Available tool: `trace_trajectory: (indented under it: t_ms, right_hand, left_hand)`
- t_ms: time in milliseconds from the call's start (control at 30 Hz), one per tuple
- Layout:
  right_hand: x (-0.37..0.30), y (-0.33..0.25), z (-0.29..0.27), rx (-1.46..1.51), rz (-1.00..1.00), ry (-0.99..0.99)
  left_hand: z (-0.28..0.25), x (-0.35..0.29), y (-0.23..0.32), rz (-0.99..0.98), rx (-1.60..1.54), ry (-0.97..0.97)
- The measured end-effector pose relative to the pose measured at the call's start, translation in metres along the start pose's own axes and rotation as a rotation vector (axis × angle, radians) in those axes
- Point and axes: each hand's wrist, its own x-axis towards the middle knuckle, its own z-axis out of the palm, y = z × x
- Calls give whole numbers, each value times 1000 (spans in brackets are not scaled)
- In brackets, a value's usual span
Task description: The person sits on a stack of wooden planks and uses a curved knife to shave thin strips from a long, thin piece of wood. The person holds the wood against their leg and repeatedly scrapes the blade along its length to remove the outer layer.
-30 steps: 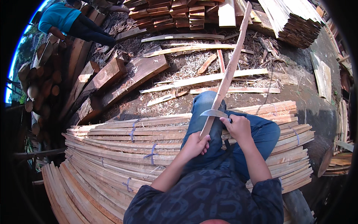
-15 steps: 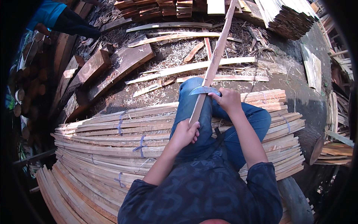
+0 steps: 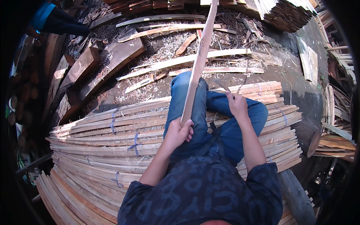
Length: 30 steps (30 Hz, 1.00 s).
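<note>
**Slat in one hand, blade in the other**

Sitting on a stack of bundled wooden slats [image 3: 112, 129], jeans-clad legs out front. Left hand [image 3: 179, 132] clamped round the near end of a long wooden slat [image 3: 198, 63] sticking out over the shavings-covered ground [image 3: 165, 45]. Right hand [image 3: 237, 105] closed on a knife [image 3: 222, 85], just beside the slat, over the right knee.

Wooden slat and blade
A long pale wooden slat [image 3: 197, 63] is held upright, slightly tilted, over the lap; a small dark blade [image 3: 222, 86] is gripped just beside it.
</note>
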Motion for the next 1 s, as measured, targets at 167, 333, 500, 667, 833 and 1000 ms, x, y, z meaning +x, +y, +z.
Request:
trace_trajectory:
  t_ms: [167,333,500,667,833,1000]
  right_hand:
    - [-31,-52,5,-33,-226,-115]
    - [-34,-79,-1,-198,-326,-116]
    - [-17,-76,0,-261,-388,-70]
    - [-1,-66,10,-276,-530,31]
    - [14,-62,17,-300,-515,102]
    - [108,33,-26,9,292,242]
  left_hand:
    - [3,-1,1,29,60,-7]
    - [6,-6,8,46,184,52]
    - [7,-6,15,39,217,76]
    - [3,-3,13,22,192,48]
    - [1,-2,16,10,202,51]
    - [3,-11,0,120,261,44]
